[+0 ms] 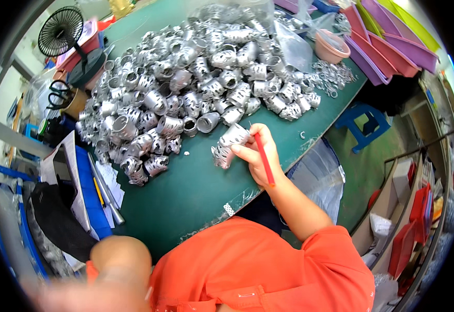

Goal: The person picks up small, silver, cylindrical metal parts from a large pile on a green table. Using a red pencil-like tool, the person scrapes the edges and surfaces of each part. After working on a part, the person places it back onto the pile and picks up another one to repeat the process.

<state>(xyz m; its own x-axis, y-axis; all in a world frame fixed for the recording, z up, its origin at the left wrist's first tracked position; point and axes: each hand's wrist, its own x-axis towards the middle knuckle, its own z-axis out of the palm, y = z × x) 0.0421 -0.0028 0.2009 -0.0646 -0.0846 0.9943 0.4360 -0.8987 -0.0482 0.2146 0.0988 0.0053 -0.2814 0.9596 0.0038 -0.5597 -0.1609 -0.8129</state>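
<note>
The right hand (262, 153), right of centre in the frame, reaches up from a bent elbow, fingers closed around a slim red pen-like tool (264, 158) and a tilted silver openwork cylinder (233, 139). The cylinder has dark slots and a jagged lower end. The left hand (76, 297) blurs at lower left; its grip cannot be told. Similar silver cylinders (190, 78) heap across the green worktop (185, 192) at upper centre.

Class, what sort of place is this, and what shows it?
Probably a workshop: a heap of silvery parts lies on a green table, colourful plastic bins stand nearby, and the right hand holds another such part.
</note>
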